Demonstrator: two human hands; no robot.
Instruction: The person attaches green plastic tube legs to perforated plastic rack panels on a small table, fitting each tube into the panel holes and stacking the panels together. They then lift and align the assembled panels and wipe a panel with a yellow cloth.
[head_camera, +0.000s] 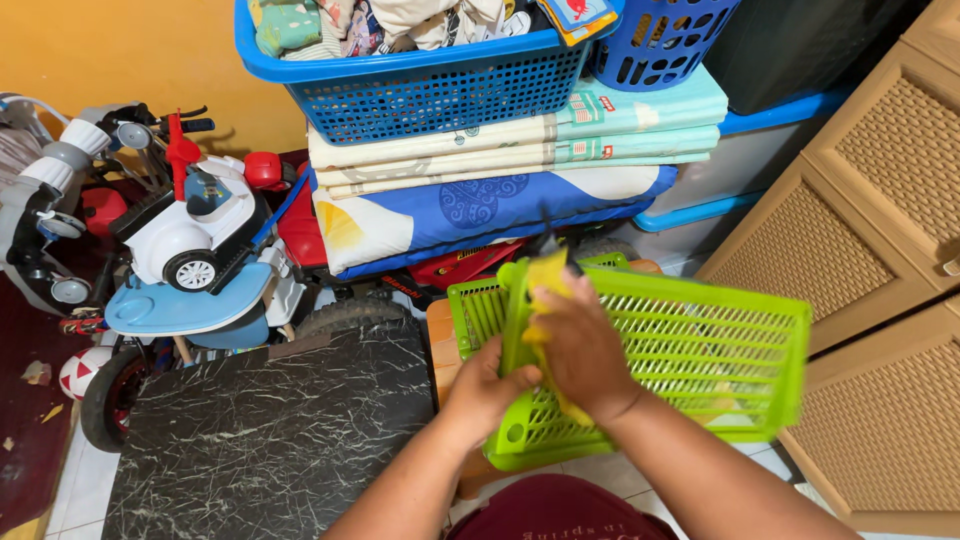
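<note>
A lime-green plastic basket (700, 345) with slotted walls is tipped on its side in front of me. My left hand (485, 385) grips its near edge from below. My right hand (580, 345) presses a yellow cloth (545, 275) against the basket's rim and wall. The cloth drapes over the top edge and part of it is hidden under my fingers. A second green slatted piece (475, 310) shows just behind the basket on the left.
A dark marble-patterned board (270, 430) lies at lower left. Toy ride-on vehicles (190, 235) crowd the left. Folded bedding (500, 170) carries a blue basket (420, 80) of clothes. A wicker-fronted cabinet (880, 250) stands at right.
</note>
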